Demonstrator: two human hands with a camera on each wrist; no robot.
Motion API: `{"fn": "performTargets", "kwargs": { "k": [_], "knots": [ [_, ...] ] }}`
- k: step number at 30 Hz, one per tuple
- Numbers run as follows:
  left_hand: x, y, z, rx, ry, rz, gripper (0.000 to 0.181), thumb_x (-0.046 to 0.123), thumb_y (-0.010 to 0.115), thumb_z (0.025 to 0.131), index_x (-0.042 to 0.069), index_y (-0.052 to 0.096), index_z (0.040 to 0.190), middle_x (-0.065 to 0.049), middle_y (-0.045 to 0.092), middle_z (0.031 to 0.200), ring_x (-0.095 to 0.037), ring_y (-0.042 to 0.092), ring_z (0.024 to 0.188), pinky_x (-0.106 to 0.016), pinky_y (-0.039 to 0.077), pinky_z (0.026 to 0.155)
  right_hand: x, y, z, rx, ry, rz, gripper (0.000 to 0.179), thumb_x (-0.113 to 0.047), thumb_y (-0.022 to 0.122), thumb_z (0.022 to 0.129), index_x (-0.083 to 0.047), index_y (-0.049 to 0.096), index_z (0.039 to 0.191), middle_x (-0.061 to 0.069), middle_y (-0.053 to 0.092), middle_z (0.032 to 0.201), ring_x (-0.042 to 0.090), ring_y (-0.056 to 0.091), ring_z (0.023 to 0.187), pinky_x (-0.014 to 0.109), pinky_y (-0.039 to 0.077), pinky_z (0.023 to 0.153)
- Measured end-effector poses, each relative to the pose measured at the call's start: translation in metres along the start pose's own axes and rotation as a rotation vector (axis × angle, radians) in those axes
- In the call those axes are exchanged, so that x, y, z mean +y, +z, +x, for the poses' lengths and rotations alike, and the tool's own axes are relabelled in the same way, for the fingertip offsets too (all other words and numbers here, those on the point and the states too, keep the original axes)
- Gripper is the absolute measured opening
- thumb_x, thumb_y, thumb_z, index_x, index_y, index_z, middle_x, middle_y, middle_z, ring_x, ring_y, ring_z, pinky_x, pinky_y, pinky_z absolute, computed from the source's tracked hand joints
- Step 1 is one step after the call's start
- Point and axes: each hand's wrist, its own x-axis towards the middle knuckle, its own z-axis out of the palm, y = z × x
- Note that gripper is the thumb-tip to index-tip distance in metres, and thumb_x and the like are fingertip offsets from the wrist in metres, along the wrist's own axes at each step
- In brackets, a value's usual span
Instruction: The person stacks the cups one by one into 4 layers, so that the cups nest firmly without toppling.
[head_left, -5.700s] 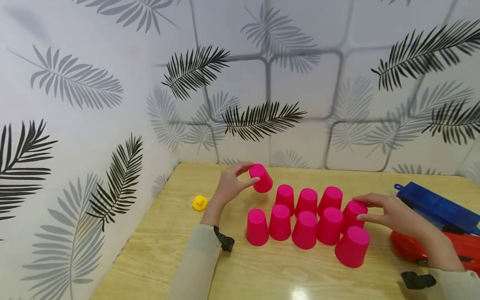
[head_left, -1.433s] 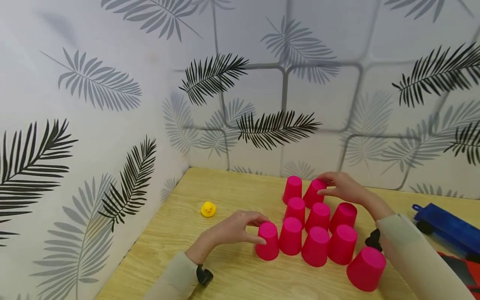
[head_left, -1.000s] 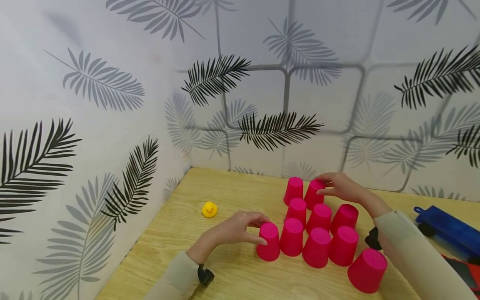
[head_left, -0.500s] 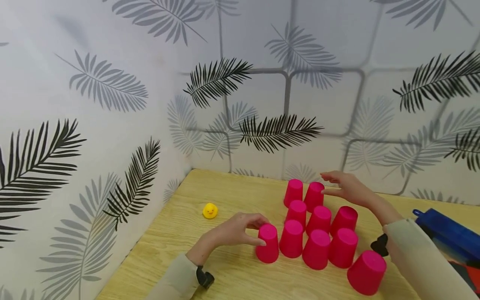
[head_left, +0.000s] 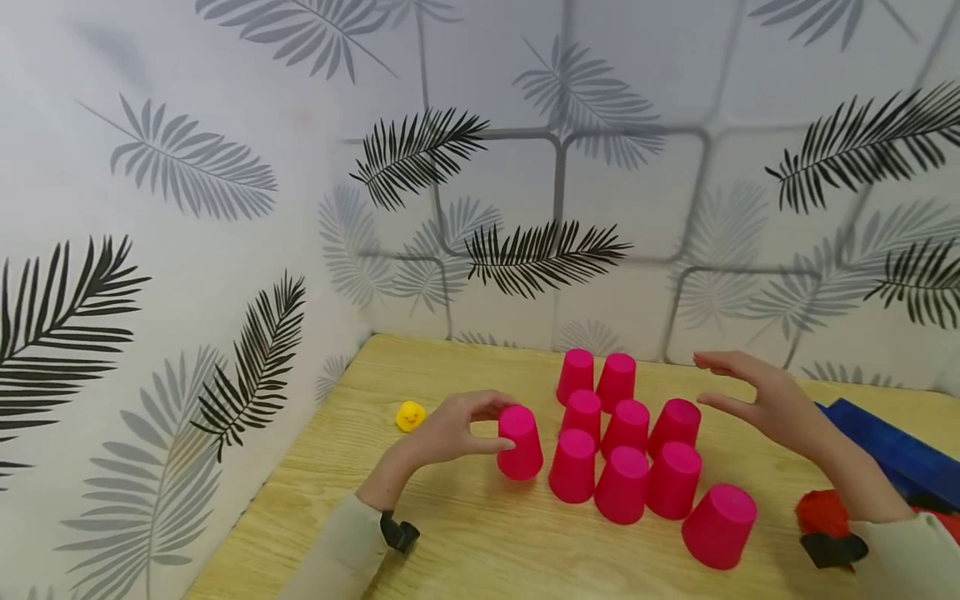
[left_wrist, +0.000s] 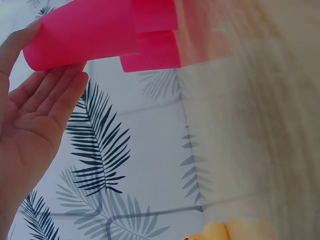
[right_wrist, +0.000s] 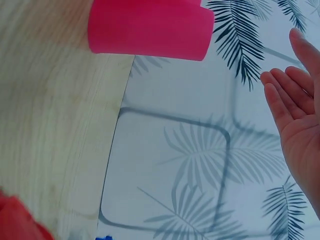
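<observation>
My left hand (head_left: pixel 450 429) pinches an upside-down pink cup (head_left: pixel 523 446) between thumb and fingers at the left of the group, and the cup appears raised off the table. In the left wrist view, the same cup (left_wrist: pixel 82 37) lies between the thumb and the fingers (left_wrist: pixel 55 90). Several more pink cups stand mouth-down beside it: a front row (head_left: pixel 621 487), a middle row (head_left: pixel 626 429) and two at the back (head_left: pixel 616 383). My right hand (head_left: pixel 772 400) hovers right of the back cups, thumb and fingers apart, holding nothing. The right wrist view shows its bare palm (right_wrist: pixel 302 125).
A yellow toy duck (head_left: pixel 410 416) sits left on the wooden table (head_left: pixel 315 500). At the right, a blue toy (head_left: pixel 892 450) and a red toy (head_left: pixel 821 510) lie partly behind my right arm. A leaf-patterned wall (head_left: pixel 510 308) borders the table at the back and left.
My right hand has let go of a back cup and drawn away to the right. The left hand has lifted its cup slightly. Since the oldest frame, two cups have come to stand at the back.
</observation>
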Motion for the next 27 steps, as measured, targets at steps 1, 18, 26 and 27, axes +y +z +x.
{"fn": "performTargets", "kwargs": {
  "k": [1, 18, 26, 27],
  "knots": [
    [0.001, -0.002, 0.002, 0.017, 0.001, 0.004, 0.048, 0.02, 0.077, 0.085, 0.006, 0.059, 0.126, -0.007, 0.068, 0.119, -0.019, 0.068, 0.108, -0.024, 0.054, 0.098, -0.003, -0.003, -0.005, -0.003, 0.007, -0.007, 0.063, 0.001, 0.084, 0.066, -0.001, 0.062, 0.125, 0.015, 0.069, 0.113, -0.027, 0.043, 0.111, -0.006, 0.036, 0.091],
    [0.027, -0.013, 0.058, 0.274, 0.131, -0.07, 0.052, 0.009, 0.075, 0.084, 0.002, 0.054, 0.132, -0.015, 0.064, 0.125, -0.028, 0.064, 0.118, -0.038, 0.052, 0.102, -0.039, -0.024, -0.07, -0.11, 0.043, -0.032, 0.065, -0.008, 0.088, 0.063, -0.011, 0.065, 0.124, 0.003, 0.072, 0.11, -0.016, 0.057, 0.105, -0.005, 0.042, 0.084],
    [0.037, -0.001, 0.102, 0.234, 0.186, -0.038, 0.052, 0.01, 0.075, 0.085, 0.001, 0.054, 0.132, -0.014, 0.062, 0.128, -0.026, 0.063, 0.119, -0.029, 0.051, 0.103, -0.044, -0.019, -0.088, -0.232, 0.119, 0.003, 0.055, -0.02, 0.084, 0.072, -0.015, 0.065, 0.123, -0.001, 0.071, 0.11, -0.006, 0.062, 0.099, 0.01, 0.054, 0.076],
    [0.039, 0.001, 0.108, 0.226, 0.194, -0.032, 0.052, 0.009, 0.075, 0.085, 0.0, 0.054, 0.131, -0.015, 0.062, 0.127, -0.026, 0.063, 0.118, -0.029, 0.051, 0.103, -0.044, -0.019, -0.09, -0.246, 0.132, 0.002, 0.053, -0.022, 0.084, 0.073, -0.015, 0.065, 0.123, 0.0, 0.071, 0.109, -0.006, 0.062, 0.099, 0.012, 0.056, 0.075]
  ]
}}
